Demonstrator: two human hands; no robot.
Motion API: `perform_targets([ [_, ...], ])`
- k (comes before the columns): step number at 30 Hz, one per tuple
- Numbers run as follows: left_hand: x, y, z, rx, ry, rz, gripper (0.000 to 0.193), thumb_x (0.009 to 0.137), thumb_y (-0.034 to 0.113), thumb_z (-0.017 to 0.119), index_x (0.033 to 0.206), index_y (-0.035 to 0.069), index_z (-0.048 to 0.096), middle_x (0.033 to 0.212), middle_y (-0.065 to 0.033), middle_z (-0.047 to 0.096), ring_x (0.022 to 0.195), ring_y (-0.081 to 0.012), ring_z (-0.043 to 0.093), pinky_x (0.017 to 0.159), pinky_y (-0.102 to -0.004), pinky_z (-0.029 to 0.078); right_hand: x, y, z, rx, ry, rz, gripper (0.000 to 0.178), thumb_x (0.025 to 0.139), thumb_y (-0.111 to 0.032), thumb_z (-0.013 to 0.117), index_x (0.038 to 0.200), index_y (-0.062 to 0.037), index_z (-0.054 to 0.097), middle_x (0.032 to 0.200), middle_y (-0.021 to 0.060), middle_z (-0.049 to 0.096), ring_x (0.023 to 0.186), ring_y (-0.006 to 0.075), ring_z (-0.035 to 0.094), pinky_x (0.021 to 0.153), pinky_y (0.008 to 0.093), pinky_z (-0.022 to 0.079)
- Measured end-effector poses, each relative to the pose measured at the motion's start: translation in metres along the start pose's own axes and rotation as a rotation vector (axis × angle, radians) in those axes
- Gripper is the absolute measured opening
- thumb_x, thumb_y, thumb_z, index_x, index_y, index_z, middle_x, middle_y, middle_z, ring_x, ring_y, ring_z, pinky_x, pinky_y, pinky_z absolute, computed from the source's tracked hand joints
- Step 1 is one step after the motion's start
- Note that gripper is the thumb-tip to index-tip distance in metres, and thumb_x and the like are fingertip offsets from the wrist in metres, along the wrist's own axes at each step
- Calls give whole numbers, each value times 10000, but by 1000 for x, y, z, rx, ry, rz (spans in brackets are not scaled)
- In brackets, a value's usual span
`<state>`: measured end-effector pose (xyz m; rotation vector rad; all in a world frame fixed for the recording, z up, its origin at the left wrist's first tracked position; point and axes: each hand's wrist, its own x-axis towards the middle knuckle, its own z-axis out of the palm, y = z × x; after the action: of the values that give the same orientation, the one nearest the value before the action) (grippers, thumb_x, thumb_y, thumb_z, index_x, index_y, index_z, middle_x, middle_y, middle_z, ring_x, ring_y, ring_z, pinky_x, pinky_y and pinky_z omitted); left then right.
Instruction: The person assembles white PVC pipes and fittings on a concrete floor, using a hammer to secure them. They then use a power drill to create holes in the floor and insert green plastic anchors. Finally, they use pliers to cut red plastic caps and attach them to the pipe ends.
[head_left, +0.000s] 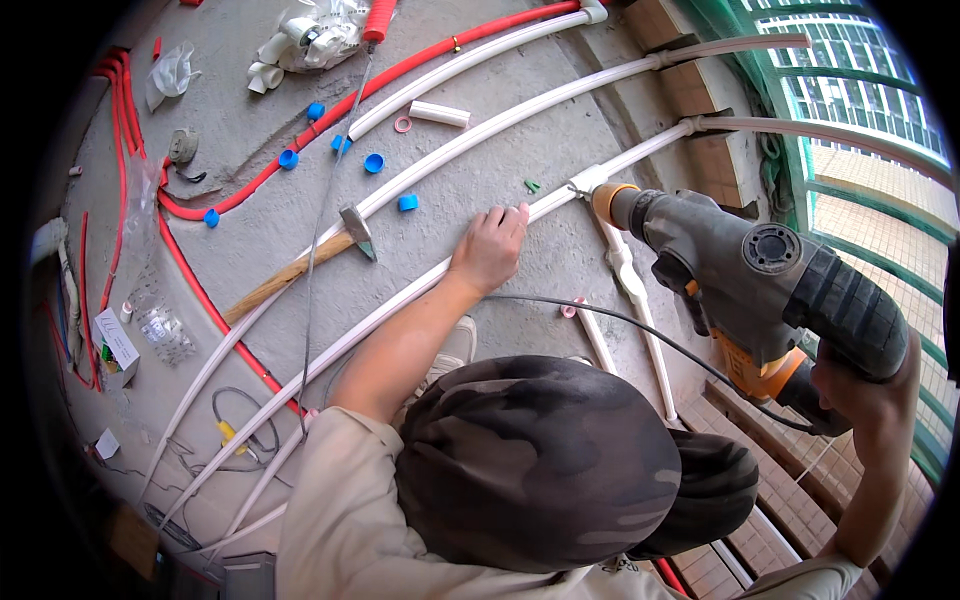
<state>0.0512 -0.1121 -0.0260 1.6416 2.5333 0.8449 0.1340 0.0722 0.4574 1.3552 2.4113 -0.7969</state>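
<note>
Neither of my own hands shows. Below me a crouching co-worker in a camouflage cap [530, 460] and beige shirt [335, 490] fills the lower middle. The co-worker's left hand [491, 243] rests on a long white pipe [385, 308]. Their right hand [868, 385] grips a grey and orange power drill [760, 275], whose front end is at a white tee fitting [588, 180] on that pipe. A white branch pipe [635, 285] runs from the fitting towards the cap. What the drill's tip does there is hidden.
A wooden-handled hammer [300, 270] lies across another white pipe [480, 135]. Red conduit [245, 200] curves over the concrete floor, with blue caps [374, 163] scattered near. A long red-handled tool [379, 20] lies behind. The drill's cable [600, 312] crosses the floor. Green railing [870, 195] edges the right.
</note>
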Motion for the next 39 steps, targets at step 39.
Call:
perform_targets([
  [39,4,0,-8,-14,-21,-6,504,855,91,618,1328,-83,635,1003,-87,648,949,-230,604,812,-347,511,104,-52,22,-63,-393,-99,375,782,98,710,1152,44,735,722,49,670,541,102,584,495,243,451],
])
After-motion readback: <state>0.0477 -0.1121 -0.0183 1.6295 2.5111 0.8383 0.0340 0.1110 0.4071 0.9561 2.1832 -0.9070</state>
